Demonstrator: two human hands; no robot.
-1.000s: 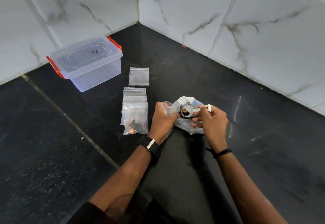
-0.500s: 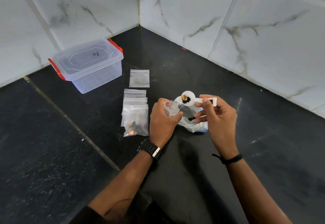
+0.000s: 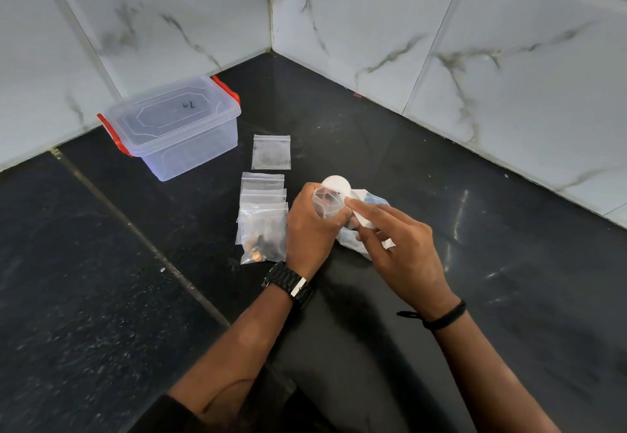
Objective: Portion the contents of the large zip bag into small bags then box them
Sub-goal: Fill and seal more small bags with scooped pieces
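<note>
Large zip bag (image 3: pixel 353 239) lies crumpled on the black floor (image 3: pixel 101 296), partly under both hands. Left hand (image 3: pixel 312 229) grips an open small bag (image 3: pixel 325 202). Right hand (image 3: pixel 400 249) pinches a white scoop (image 3: pixel 336 184), tipped over the bag mouth. Filled bags (image 3: pixel 263 229) lie stacked just left; lidded box (image 3: pixel 176 127) stands well apart.
</note>
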